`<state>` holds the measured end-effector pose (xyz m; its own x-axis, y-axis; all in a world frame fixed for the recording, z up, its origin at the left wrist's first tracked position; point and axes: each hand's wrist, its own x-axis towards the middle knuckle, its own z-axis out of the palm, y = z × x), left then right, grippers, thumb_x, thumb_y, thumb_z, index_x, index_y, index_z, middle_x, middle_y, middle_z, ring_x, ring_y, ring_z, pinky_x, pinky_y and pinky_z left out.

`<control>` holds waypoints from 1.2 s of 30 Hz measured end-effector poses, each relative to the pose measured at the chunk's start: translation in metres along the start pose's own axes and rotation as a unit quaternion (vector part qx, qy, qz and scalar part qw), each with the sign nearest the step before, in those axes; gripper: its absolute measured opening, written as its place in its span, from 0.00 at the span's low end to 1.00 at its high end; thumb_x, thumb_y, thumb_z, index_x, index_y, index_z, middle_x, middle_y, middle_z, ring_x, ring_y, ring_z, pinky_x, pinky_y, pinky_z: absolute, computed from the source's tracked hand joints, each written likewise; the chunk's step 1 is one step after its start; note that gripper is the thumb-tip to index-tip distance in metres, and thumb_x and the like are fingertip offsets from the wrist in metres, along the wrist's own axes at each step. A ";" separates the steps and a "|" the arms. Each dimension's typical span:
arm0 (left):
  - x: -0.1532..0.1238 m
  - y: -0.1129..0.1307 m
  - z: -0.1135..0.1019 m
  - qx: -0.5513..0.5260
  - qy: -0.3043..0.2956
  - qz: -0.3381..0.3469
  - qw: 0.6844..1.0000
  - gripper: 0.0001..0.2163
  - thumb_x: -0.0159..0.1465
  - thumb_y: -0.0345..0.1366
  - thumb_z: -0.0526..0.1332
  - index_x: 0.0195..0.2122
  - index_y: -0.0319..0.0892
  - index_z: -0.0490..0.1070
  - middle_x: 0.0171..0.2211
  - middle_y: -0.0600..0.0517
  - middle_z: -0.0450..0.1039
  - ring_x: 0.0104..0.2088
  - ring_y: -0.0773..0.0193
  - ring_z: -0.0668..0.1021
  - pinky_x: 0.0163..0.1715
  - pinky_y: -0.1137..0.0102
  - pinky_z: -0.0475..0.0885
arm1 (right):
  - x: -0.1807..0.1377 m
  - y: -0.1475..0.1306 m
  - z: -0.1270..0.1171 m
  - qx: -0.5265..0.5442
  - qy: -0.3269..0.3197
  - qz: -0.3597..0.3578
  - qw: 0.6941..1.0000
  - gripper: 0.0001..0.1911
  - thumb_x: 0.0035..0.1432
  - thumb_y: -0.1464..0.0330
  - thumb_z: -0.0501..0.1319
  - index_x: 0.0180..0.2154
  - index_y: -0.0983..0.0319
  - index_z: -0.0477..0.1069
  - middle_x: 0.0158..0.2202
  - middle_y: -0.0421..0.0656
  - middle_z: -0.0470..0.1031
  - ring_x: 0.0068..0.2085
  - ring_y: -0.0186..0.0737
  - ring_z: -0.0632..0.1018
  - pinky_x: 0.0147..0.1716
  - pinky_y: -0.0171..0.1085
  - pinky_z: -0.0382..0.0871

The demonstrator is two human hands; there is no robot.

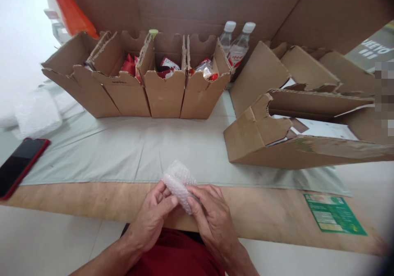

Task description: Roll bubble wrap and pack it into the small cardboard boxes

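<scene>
A small piece of bubble wrap [178, 185], partly rolled or folded, is held between my two hands above the near edge of the table. My left hand [155, 210] has its thumb and fingers closed on the wrap's left side. On the right side, my right hand [211, 212] grips it with thumb and forefinger. A dark edge shows by the right fingers; whether something lies inside the wrap I cannot tell.
Cardboard bins [164, 93] with red packets stand at the back. Larger cardboard boxes [258, 132] sit on the right. At left are a phone [23, 165] and more bubble wrap sheets [38, 114]. Bottles [240, 46] stand behind; a green packet [334, 214] lies at right.
</scene>
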<state>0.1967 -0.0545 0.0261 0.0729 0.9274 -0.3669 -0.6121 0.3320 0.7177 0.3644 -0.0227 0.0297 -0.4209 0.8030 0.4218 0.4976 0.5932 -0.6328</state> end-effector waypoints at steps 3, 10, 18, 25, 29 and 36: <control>0.003 0.002 0.006 -0.051 0.044 -0.037 0.997 0.17 0.57 0.41 0.76 0.44 0.42 0.78 0.43 0.47 0.82 0.45 0.56 0.83 0.49 0.62 0.77 | -0.004 0.004 -0.001 -0.043 0.043 0.013 0.998 0.08 0.71 0.71 0.58 0.49 0.58 0.74 0.43 0.44 0.80 0.44 0.44 0.78 0.45 0.44 0.68; -0.004 -0.007 0.005 -0.009 0.070 -0.053 0.996 0.20 0.52 0.45 0.78 0.42 0.41 0.79 0.38 0.47 0.82 0.42 0.53 0.81 0.44 0.63 0.75 | -0.014 0.001 -0.013 0.284 -0.053 0.248 0.924 0.23 0.65 0.58 0.65 0.58 0.57 0.71 0.53 0.46 0.79 0.50 0.45 0.81 0.49 0.40 0.74; 0.002 0.001 0.008 0.184 0.117 0.002 0.976 0.24 0.50 0.51 0.78 0.39 0.43 0.75 0.29 0.55 0.77 0.30 0.64 0.75 0.33 0.74 0.71 | -0.022 0.003 -0.024 0.303 -0.045 0.298 0.904 0.11 0.58 0.63 0.66 0.42 0.60 0.78 0.36 0.41 0.80 0.37 0.40 0.78 0.38 0.34 0.71; 0.021 0.011 0.032 0.279 0.011 0.075 0.957 0.21 0.59 0.53 0.72 0.46 0.44 0.76 0.40 0.48 0.80 0.40 0.57 0.81 0.39 0.68 0.76 | -0.035 0.019 -0.060 0.255 0.013 0.274 0.927 0.16 0.60 0.63 0.65 0.50 0.56 0.79 0.45 0.45 0.82 0.44 0.45 0.81 0.46 0.38 0.76; 0.037 0.041 0.072 0.467 -0.080 0.329 0.817 0.19 0.69 0.39 0.64 0.60 0.52 0.70 0.61 0.45 0.72 0.57 0.54 0.78 0.54 0.62 0.75 | -0.036 0.021 -0.112 0.270 0.080 0.303 0.911 0.13 0.60 0.56 0.68 0.43 0.56 0.82 0.40 0.45 0.83 0.40 0.45 0.82 0.42 0.37 0.78; 0.105 0.067 0.164 0.570 -0.188 0.575 0.555 0.19 0.68 0.39 0.64 0.58 0.37 0.71 0.67 0.34 0.66 0.71 0.41 0.62 0.66 0.46 0.63 | -0.020 0.024 -0.218 0.231 0.283 0.284 0.886 0.18 0.50 0.54 0.76 0.41 0.53 0.82 0.32 0.44 0.82 0.27 0.44 0.80 0.22 0.35 0.73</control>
<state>0.2920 0.0929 0.1327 0.4409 0.5377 0.7187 0.4575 -0.8235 0.3355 0.5501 -0.0121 0.1479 0.3118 0.9419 0.1249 0.0889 0.1020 -0.9908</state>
